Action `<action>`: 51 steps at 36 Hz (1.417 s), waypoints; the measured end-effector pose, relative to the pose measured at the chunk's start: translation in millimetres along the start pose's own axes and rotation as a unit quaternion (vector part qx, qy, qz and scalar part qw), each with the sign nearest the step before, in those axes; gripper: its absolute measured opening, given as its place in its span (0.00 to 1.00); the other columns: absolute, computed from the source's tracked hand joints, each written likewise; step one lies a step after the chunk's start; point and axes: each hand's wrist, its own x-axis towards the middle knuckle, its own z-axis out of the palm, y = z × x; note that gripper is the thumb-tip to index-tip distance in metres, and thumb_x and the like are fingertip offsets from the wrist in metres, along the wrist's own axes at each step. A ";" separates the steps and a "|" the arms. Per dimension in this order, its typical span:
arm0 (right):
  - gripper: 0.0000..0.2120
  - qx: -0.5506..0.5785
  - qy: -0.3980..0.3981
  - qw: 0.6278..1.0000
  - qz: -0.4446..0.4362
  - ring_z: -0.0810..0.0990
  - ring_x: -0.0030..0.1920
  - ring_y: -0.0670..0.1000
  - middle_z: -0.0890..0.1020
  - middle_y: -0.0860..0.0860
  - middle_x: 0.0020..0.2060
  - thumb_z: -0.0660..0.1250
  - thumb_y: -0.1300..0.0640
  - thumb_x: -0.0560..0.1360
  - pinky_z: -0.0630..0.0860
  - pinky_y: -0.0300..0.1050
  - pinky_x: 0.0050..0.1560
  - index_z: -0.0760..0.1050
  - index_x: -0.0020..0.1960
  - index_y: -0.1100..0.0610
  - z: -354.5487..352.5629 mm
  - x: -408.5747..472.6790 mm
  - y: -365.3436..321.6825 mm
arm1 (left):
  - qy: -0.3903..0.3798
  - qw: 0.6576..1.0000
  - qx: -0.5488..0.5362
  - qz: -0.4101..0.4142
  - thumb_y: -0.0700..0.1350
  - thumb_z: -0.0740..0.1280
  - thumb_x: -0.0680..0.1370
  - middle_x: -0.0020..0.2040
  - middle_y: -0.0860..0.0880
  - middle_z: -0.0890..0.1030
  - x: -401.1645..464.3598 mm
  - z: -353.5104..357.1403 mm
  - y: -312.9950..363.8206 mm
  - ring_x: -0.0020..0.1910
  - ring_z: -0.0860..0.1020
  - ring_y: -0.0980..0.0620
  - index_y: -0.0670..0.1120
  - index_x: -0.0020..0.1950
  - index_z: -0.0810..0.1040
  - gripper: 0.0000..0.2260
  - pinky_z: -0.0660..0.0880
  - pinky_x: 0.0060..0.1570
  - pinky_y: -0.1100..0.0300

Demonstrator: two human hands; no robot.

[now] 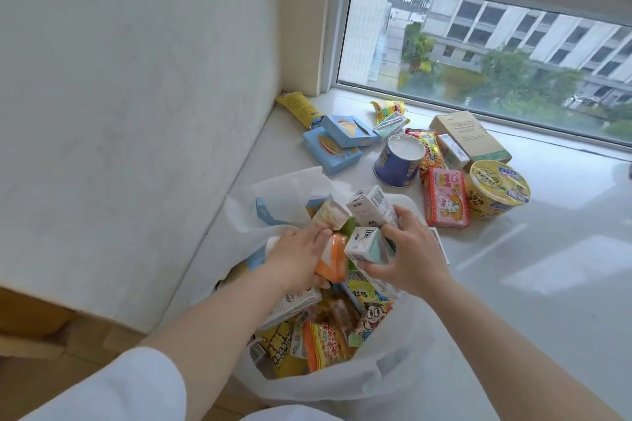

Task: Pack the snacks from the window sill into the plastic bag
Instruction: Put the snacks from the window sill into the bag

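You are in a lived-in room, most likely a home or dormitory, high up in a building. Beyond your fingertips lies a broad white window sill under a window that looks down on trees and a pale multi-storey block. To the left of your fingers a plain white wall meets the sill in a corner, and below it wood-coloured flooring shows. Ordinary retail snacks are scattered past your fingers: a yellow noodle bowl, a blue paper cup and blue cake boxes.
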 end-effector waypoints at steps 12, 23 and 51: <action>0.39 -0.019 -0.026 0.999 -0.006 0.73 0.56 0.58 0.72 0.55 0.64 0.57 0.27 0.57 0.70 0.50 0.54 0.81 0.52 0.54 4.2 -4.1 -7.6 | -0.055 0.998 0.001 -0.007 0.65 0.66 0.70 0.77 0.50 0.52 -30.9 32.9 3.6 0.76 0.50 0.48 0.54 0.77 0.44 0.45 0.40 0.73 0.41; 0.31 -0.056 -0.017 0.994 -0.089 0.68 0.61 0.57 0.71 0.55 0.63 0.67 0.30 0.61 0.67 0.52 0.60 0.79 0.52 0.53 8.4 -11.4 -29.9 | 0.194 0.948 -0.039 -0.248 0.52 0.71 0.71 0.67 0.46 0.70 -87.0 43.7 -9.1 0.67 0.67 0.44 0.48 0.66 0.72 0.25 0.59 0.70 0.45; 0.30 -0.141 -0.068 0.987 -0.038 0.78 0.45 0.58 0.80 0.56 0.51 0.69 0.31 0.46 0.75 0.52 0.43 0.80 0.41 0.48 82.0 -56.3 -155.2 | 0.082 0.888 -0.218 -0.396 0.41 0.54 0.80 0.50 0.38 0.78 -125.2 50.0 -82.1 0.47 0.76 0.39 0.40 0.50 0.71 0.08 0.69 0.38 0.54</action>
